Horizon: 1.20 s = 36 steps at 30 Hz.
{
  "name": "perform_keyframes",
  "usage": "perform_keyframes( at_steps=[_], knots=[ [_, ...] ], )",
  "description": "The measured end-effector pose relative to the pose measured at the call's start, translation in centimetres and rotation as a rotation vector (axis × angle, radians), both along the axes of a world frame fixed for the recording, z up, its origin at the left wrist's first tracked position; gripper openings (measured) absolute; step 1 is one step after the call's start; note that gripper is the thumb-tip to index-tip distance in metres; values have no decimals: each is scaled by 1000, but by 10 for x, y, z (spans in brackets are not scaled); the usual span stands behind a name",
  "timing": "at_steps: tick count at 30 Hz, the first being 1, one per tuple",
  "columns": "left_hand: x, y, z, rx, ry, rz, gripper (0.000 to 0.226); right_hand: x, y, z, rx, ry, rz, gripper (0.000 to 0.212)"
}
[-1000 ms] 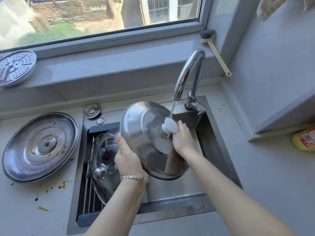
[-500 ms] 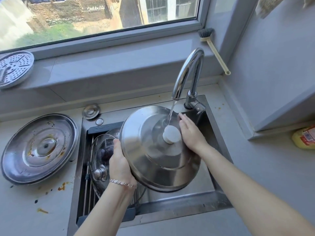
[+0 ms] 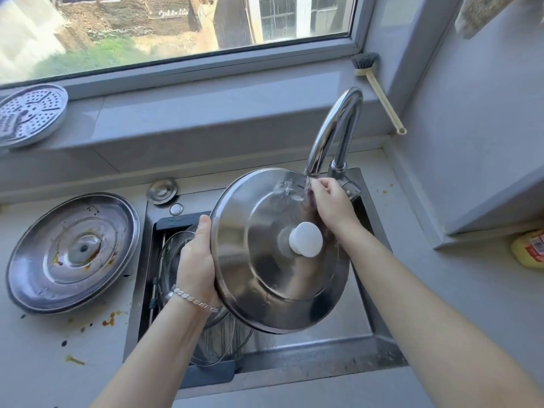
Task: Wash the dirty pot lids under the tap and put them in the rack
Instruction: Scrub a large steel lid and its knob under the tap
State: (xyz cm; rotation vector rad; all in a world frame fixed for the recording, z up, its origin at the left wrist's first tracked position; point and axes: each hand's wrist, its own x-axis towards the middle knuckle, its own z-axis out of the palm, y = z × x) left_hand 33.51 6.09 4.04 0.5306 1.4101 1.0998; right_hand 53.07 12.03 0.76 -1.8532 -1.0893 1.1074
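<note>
Two grips on one steel lid (image 3: 265,278), tilted over the sink (image 3: 362,347), domed side and white knob (image 3: 306,240) toward the camera. Left grip (image 3: 195,266), bracelet (image 3: 194,298) at the wrist, clamped on the lid's left rim, thumb on top. Right grip (image 3: 332,204) curled on the far rim, right under the tap (image 3: 335,128) and in the running water (image 3: 307,184). Behind the left grip, a glass lid (image 3: 169,260) leaning in the dark-framed rack (image 3: 182,221) at the sink's left side. On the worktop (image 3: 44,363) left of the sink, a bigger steel lid (image 3: 73,254) lying flat, stained orange-brown, with splashes beside it. On the windowsill (image 3: 206,113), a perforated steamer plate (image 3: 29,113) at left and a brush (image 3: 379,92) leaning at right.
</note>
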Motion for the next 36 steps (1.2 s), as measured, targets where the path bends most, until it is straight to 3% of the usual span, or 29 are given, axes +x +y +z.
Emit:
perform_keyframes(
  at_steps=[4,7,10,15,19,21,25,27,30,32,34,36],
  knots=[
    [5,-6,5,26,96,27,49,-17,3,-4,-70,-107,24,30],
    [6,-7,10,66,125,44,48,-17,-2,2,-35,-67,110,26],
    [9,-7,11,113,160,15,47,-13,-8,15,179,-107,178,26],
    [26,-14,0,89,246,-77,46,-53,-33,29,557,-447,729,44],
    [30,-17,0,106,265,-77,45,-58,-37,19,733,-561,768,44],
    [27,-19,-3,125,320,-67,46,-50,-27,19,599,-504,713,49],
    [15,-17,-2,64,236,112,48,-6,-5,10,-3,-266,476,37],
    [9,-10,2,17,206,238,47,8,-12,7,-6,-159,442,24],
    [11,4,8,-9,237,289,43,-2,-29,10,69,-67,521,27],
    [17,8,9,-21,289,274,45,-16,-33,7,91,-281,595,30],
    [21,11,9,-28,313,242,45,-24,-29,4,95,-499,523,27],
    [22,14,7,-18,319,204,42,-28,-22,2,62,-434,385,26]
  ],
)
